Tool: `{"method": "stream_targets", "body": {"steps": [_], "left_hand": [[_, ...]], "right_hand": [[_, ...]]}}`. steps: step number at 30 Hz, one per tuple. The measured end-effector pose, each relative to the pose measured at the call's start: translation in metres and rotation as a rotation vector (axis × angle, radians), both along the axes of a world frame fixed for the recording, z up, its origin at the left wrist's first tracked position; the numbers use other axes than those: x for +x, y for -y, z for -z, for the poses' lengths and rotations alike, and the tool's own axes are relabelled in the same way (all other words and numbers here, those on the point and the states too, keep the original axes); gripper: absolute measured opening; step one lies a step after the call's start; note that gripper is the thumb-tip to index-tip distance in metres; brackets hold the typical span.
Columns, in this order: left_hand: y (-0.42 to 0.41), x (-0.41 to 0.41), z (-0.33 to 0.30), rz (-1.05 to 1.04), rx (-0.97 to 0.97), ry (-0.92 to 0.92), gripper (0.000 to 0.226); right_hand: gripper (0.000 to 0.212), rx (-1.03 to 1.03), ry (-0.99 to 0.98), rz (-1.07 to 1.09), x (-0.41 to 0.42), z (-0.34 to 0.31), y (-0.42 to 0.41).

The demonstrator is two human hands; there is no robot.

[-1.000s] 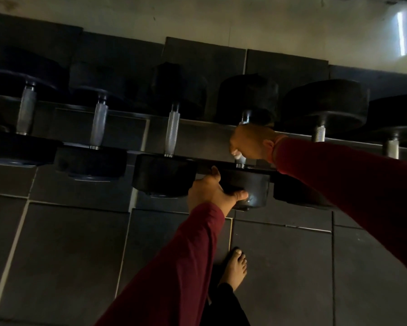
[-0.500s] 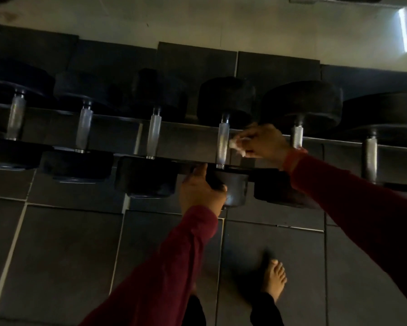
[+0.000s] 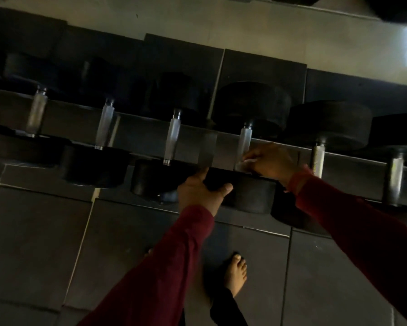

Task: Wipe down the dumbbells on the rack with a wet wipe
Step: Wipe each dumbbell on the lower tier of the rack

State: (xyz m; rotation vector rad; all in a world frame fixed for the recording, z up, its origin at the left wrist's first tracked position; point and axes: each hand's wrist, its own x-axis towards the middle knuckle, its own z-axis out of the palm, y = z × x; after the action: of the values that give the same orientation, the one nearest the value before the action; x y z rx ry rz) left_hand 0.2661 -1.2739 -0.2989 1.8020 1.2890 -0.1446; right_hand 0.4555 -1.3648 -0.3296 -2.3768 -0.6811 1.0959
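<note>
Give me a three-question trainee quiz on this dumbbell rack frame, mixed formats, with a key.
1. True or false: the right hand holds the crumpled white wet wipe against the knurled silver handle of the fourth black round-headed dumbbell from the left.
2. Multiple choice: the left hand grips
A) the near black head of that same dumbbell
B) a silver handle
C) nothing
3. Fill in: on the grey tiled floor below the dark metal rack, a bare ____ shows.

Key: 1 true; 2 A; 3 foot.
</note>
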Motion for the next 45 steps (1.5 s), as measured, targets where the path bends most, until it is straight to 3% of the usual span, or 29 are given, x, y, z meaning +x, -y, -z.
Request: {"method": "stream_targets", "body": {"steps": [2, 6, 11, 15, 18, 23, 26, 28, 30, 33, 37, 45], "left_hand": [[-0.003, 0.002, 0.005, -0.050, -0.036, 0.015, 0.079], [-0.007, 0.004, 0.009, -0.039, -0.042, 0.002, 0.080], [-0.005, 0.004, 0.016, -0.035, -0.017, -0.002, 0.081], [-0.006, 0.002, 0.016, -0.043, -0.012, 0.013, 0.081], [-0.005, 0.001, 0.014, -0.056, -0.026, 0.029, 0.082], [-0.003, -0.001, 0.012, -0.056, -0.004, 0.047, 0.079], [-0.004, -0.001, 0.013, -0.048, -0.006, 0.046, 0.079], [-0.004, -0.001, 0.012, -0.041, 0.001, 0.041, 0.079], [-0.004, -0.001, 0.012, -0.039, 0.004, 0.039, 0.080], [-0.005, -0.002, 0.012, -0.032, -0.006, 0.040, 0.081], [-0.006, -0.003, 0.013, -0.010, 0.001, 0.046, 0.080], [-0.005, -0.005, 0.014, -0.006, 0.011, 0.051, 0.081]], "right_hand": [[0.015, 0.023, 0.132, -0.069, -0.004, 0.003, 0.002], [0.017, 0.037, 0.184, -0.086, -0.008, 0.003, -0.009], [0.026, -0.086, 0.351, -0.191, -0.019, 0.007, -0.035], [0.033, -0.181, 0.368, -0.208, -0.016, 0.006, -0.038], [0.045, -0.264, 0.401, -0.358, -0.007, 0.002, -0.025], [0.040, -0.443, 0.505, -0.629, -0.011, -0.004, -0.038], [0.017, -0.434, 0.597, -0.671, -0.039, -0.033, -0.051], [0.018, -0.348, 0.724, -0.692, -0.045, -0.038, -0.050], [0.024, -0.453, 0.665, -0.751, -0.035, -0.022, -0.054], [0.046, -0.455, 0.590, -0.767, -0.011, -0.012, -0.039], [0.041, -0.475, 0.608, -0.836, 0.001, -0.013, -0.016], [0.040, -0.385, 0.385, -0.422, 0.003, 0.011, -0.002]]}}
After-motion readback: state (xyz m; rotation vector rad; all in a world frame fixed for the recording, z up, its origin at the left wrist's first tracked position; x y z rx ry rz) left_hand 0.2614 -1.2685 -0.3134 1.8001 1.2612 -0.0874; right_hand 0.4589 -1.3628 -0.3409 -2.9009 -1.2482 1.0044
